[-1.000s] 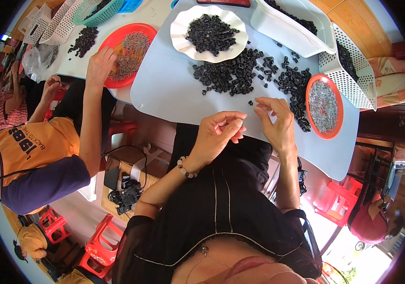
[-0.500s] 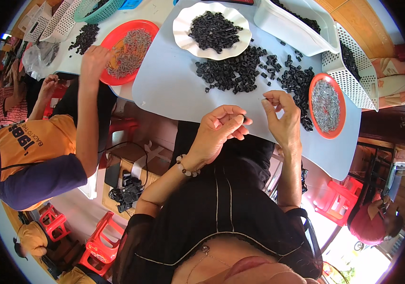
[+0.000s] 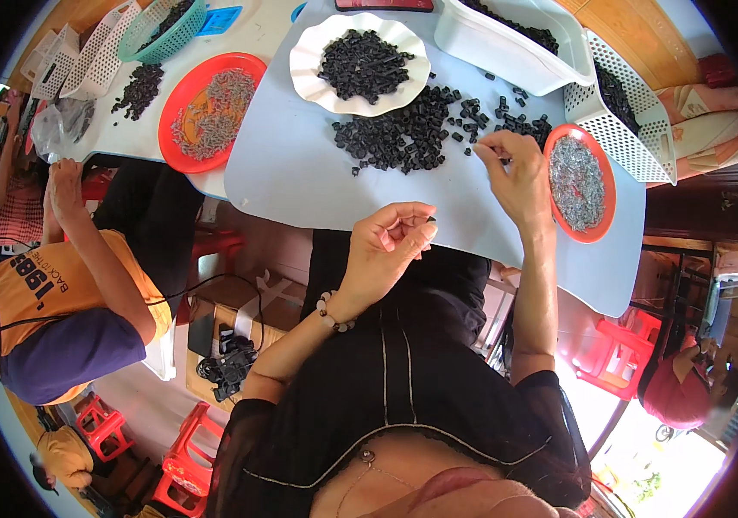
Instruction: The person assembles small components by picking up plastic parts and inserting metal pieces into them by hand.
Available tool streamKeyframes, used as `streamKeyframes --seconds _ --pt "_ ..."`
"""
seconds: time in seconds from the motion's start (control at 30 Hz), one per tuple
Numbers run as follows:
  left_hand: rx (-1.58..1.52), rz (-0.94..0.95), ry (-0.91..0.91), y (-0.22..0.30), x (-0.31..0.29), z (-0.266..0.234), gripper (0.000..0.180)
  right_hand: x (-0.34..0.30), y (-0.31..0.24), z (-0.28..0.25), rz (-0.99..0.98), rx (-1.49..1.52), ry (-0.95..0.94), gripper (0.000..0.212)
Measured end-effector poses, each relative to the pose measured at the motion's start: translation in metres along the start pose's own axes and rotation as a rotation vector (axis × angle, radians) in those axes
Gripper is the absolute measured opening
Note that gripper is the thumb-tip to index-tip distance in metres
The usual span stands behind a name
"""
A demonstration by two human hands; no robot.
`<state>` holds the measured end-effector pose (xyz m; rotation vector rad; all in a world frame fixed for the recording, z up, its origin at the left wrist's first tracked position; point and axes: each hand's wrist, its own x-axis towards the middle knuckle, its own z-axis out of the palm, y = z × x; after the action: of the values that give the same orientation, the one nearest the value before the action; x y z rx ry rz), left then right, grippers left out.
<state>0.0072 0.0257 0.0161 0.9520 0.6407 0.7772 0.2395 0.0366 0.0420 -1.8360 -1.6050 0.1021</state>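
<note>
My left hand (image 3: 389, 246) is in front of the table's near edge, its thumb and forefinger pinching a small black plastic piece (image 3: 431, 219), mostly hidden by the fingertips. My right hand (image 3: 517, 177) is over the table to the right, thumb and forefinger closed together beside the loose black pieces; whether anything is between them is too small to see. A heap of small black plastic pieces (image 3: 395, 134) lies on the pale blue table (image 3: 287, 168). Behind it stands a white scalloped plate (image 3: 302, 73) holding more black parts (image 3: 365, 65). An orange-red dish (image 3: 608, 194) of small shiny clear-silver parts (image 3: 576, 186) sits right of my right hand.
A white tub (image 3: 507, 65) and a white perforated basket (image 3: 658, 142) with black parts stand at the back right. Leftward are a red plate (image 3: 172, 99) of small greyish parts and a green basket (image 3: 157, 43). A co-worker in a yellow-and-navy shirt (image 3: 84, 281) sits at my left.
My right hand has moved forward over the table, covering part of the black pieces. My left hand still pinches its piece. The co-worker's hand has left the red plate. The view has shifted slightly.
</note>
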Motion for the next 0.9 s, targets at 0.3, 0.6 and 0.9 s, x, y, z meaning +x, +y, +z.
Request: streamKeyframes --seconds 0.3,0.6,0.9 --pt "0.031 0.073 0.057 -0.001 -0.002 -0.01 0.024 0.001 0.006 -0.019 0.042 0.012 0.114 0.01" --pt "0.076 0.064 -0.103 -0.005 0.007 0.01 0.021 -0.044 0.08 -0.111 0.42 -0.417 0.081 0.016" --pt "0.176 0.022 -0.135 -0.011 0.006 0.018 0.019 -0.035 0.107 -0.099 0.32 -0.182 0.171 0.024"
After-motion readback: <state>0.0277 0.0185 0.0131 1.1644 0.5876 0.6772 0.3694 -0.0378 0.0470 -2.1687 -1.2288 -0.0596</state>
